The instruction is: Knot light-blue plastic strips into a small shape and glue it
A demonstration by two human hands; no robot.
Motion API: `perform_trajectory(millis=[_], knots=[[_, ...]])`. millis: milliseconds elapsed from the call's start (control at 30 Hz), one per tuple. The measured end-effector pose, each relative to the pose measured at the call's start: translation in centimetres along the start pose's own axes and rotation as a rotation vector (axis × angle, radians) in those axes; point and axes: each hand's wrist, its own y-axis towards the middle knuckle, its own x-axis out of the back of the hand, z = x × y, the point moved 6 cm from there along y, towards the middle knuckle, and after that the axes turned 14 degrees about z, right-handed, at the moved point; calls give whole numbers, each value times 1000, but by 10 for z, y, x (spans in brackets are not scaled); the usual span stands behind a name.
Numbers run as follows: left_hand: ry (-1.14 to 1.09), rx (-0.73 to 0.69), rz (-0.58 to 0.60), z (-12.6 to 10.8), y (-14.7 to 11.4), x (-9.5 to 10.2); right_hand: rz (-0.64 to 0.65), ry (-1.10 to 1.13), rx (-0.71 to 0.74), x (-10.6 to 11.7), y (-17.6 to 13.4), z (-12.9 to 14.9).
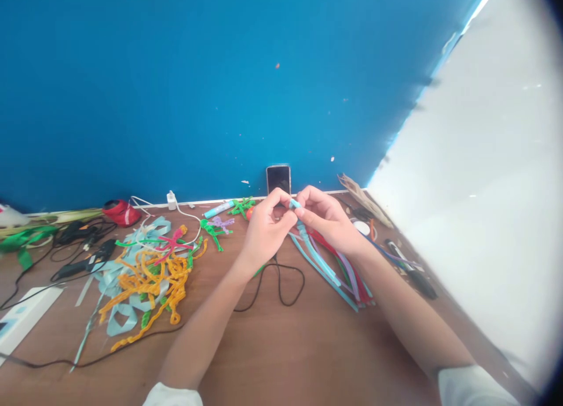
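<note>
Both hands meet over the middle of the table, fingertips close together. Between them is a light blue pipe cleaner [294, 203], its top end pinched and a coiled or knotted part hanging below. My left hand [271, 223] is closed, thumb and forefinger on the light blue end. My right hand [326, 218] pinches the same piece from the other side. Fingers hide part of it. Under my right hand lies a bundle of straight pipe cleaners [349, 277] in light blue, purple and red. Where the held piece ends against the bundle, I cannot tell.
A phone [278, 177] leans on the blue wall behind my hands. To the left lie tangled orange pipe cleaners [153, 280], light blue ribbon [123, 321] and green figures [214, 233]. A black cable [303, 283] loops in front. A white power strip [30, 315] sits far left.
</note>
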Motion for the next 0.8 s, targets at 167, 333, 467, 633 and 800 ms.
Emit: perform_trajectory(millis=[167, 333, 467, 633, 800], knots=[[30, -4, 33, -1, 2, 0, -45, -52, -21, 5, -1, 3], [100, 2, 46, -3, 1, 5, -45, -102, -49, 6, -1, 0], [109, 1, 66, -2, 0, 3, -42, -154, -62, 7, -1, -2], [53, 50, 117, 6, 3, 2, -77, -172, -50, 12, -1, -5], [101, 88, 129, 10, 4, 3, -58, -237, -65, 9, 0, -6]])
